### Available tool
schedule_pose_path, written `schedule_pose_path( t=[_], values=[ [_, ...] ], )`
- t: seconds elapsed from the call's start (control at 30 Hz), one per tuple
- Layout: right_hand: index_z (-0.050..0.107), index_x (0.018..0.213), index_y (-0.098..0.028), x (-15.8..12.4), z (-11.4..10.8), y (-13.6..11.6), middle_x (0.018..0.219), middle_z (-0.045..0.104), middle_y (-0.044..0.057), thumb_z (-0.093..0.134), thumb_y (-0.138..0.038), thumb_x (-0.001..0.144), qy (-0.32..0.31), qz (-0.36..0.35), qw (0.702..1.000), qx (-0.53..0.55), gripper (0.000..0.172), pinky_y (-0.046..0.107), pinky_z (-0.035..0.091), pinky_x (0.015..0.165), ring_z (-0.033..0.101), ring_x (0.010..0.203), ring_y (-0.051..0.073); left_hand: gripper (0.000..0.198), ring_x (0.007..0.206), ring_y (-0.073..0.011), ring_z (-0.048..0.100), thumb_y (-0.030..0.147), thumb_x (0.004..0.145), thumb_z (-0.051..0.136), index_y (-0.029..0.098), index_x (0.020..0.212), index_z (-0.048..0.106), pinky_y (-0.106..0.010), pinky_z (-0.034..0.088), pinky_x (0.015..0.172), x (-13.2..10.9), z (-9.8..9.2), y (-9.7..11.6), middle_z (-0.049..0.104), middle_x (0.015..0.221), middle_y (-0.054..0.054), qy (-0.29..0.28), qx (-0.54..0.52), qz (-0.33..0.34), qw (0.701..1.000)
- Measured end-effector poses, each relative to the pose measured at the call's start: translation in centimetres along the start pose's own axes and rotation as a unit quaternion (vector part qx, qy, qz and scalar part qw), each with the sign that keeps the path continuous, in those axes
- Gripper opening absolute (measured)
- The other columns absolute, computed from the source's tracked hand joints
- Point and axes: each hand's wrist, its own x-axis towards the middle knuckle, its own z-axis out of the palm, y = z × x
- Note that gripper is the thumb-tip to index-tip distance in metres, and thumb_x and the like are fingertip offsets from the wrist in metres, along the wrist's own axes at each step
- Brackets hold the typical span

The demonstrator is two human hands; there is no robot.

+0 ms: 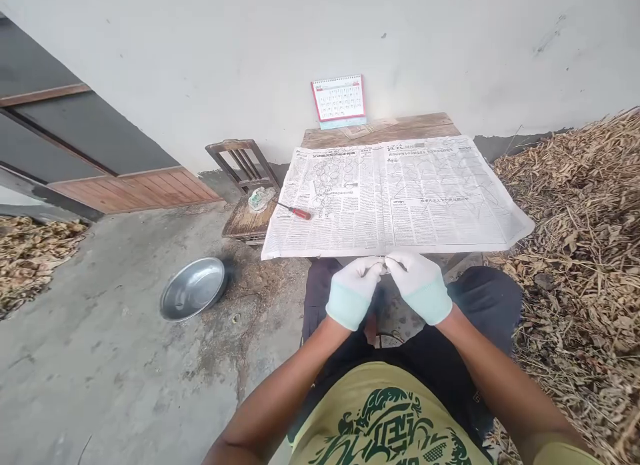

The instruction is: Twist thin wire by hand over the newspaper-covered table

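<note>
My left hand and my right hand wear white gloves with pale green cuffs. They meet fingertip to fingertip just off the near edge of the newspaper. Both are closed in a pinch over something thin and tiny between them, too small to name. On the newspaper's left half is a cluster of small dark ring shapes. Larger thin loops show on its right half; whether they are wire or drawn lines I cannot tell. A red-handled screwdriver lies by the left edge.
The newspaper covers a wooden table against a white wall. A desk calendar stands at the back. To the left are a wooden chair with a crumpled whitish bundle and a metal basin. Dry leaves are heaped right.
</note>
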Motion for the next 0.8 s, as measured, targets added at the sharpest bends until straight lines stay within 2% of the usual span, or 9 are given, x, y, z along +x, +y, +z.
schedule_pose_path(
  t=[0.2, 0.33, 0.47, 0.6, 0.7, 0.8],
  values=[
    [0.08, 0.091, -0.027, 1.2, -2.6, 0.9, 0.09, 0.081, 0.003, 0.053, -0.032, 0.102, 0.056, 0.04, 0.998, -0.007, 0.029, 0.034, 0.052, 0.077, 0.072, 0.083, 0.024, 0.019, 0.089, -0.0209, 0.078, 0.022, 0.094, 0.066, 0.025, 0.094, 0.085, -0.033, 0.06, 0.092, 2.3, 1.9, 2.7, 0.082, 0.086, -0.002, -0.041, -0.006, 0.044, 0.998],
    [0.08, 0.09, -0.027, 2.6, -3.6, 0.9, 0.094, 0.082, 0.004, 0.056, -0.036, 0.101, 0.075, 0.082, 0.994, 0.003, 0.029, 0.034, 0.053, 0.072, 0.074, 0.085, 0.025, 0.02, 0.1, -0.0229, 0.078, 0.024, 0.096, 0.065, 0.024, 0.101, 0.085, -0.035, 0.06, 0.096, 4.1, 2.5, 3.8, 0.084, 0.098, -0.004, -0.065, -0.032, 0.054, 0.996],
    [0.082, 0.093, -0.025, 4.7, -3.7, 0.7, 0.095, 0.082, 0.006, 0.058, -0.038, 0.1, 0.089, 0.111, 0.99, 0.024, 0.028, 0.035, 0.055, 0.074, 0.074, 0.088, 0.025, 0.019, 0.103, -0.0233, 0.078, 0.025, 0.096, 0.066, 0.023, 0.103, 0.084, -0.036, 0.06, 0.097, 6.1, 2.3, 4.2, 0.084, 0.105, -0.005, -0.074, -0.055, 0.046, 0.995],
    [0.081, 0.093, -0.024, 7.3, -3.4, 0.2, 0.096, 0.082, 0.005, 0.057, -0.035, 0.099, 0.093, 0.094, 0.99, 0.043, 0.027, 0.036, 0.056, 0.082, 0.074, 0.093, 0.025, 0.02, 0.093, -0.0206, 0.077, 0.024, 0.096, 0.065, 0.022, 0.104, 0.084, -0.034, 0.06, 0.091, 8.5, 1.6, 4.4, 0.084, 0.096, -0.004, -0.061, -0.066, 0.055, 0.994],
    [0.08, 0.093, -0.025, 9.4, -3.2, -0.1, 0.097, 0.081, 0.003, 0.055, -0.031, 0.1, 0.092, 0.083, 0.991, 0.054, 0.027, 0.036, 0.055, 0.086, 0.074, 0.094, 0.023, 0.021, 0.093, -0.0199, 0.077, 0.025, 0.096, 0.064, 0.022, 0.103, 0.083, -0.033, 0.06, 0.09, 10.2, 1.0, 5.0, 0.084, 0.099, -0.004, -0.051, -0.069, 0.07, 0.994],
    [0.08, 0.094, -0.025, 11.1, -3.1, 0.1, 0.093, 0.08, 0.002, 0.054, -0.03, 0.1, 0.083, 0.071, 0.993, 0.051, 0.028, 0.035, 0.054, 0.084, 0.073, 0.09, 0.021, 0.021, 0.094, -0.0204, 0.077, 0.026, 0.095, 0.063, 0.022, 0.099, 0.083, -0.033, 0.059, 0.093, 11.7, 0.8, 5.6, 0.084, 0.099, -0.004, -0.042, -0.063, 0.078, 0.994]
  ],
)
